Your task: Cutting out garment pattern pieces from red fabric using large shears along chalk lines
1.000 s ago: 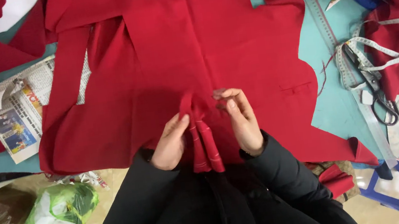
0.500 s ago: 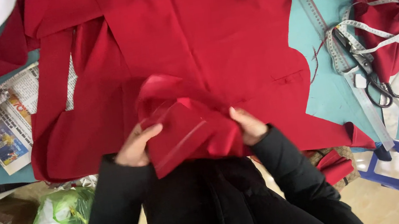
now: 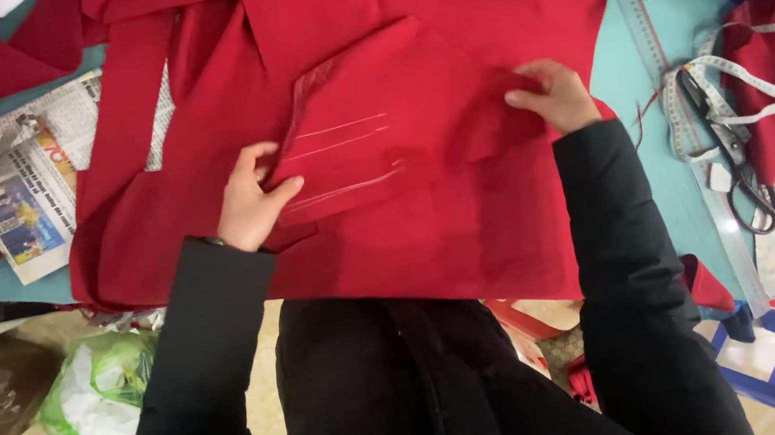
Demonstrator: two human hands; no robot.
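A large red cloth (image 3: pixel 470 226) covered the table; on it a smaller red fabric piece (image 3: pixel 384 122) lay crosswise between the hands, left hand (image 3: pixel 249 202) pinching its near-left edge, right hand (image 3: pixel 557 95) pinching its right end.

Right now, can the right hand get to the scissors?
Probably yes: the right hand rests on the red cloth, and the scissors lie uncovered beside it on the table, with only measuring tape nearby.

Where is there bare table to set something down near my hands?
One bare strip of teal table top, between the red fabric by your right hand and the scissors. Crowded elsewhere: fabric centre, newspaper past your left hand, tape measure right.
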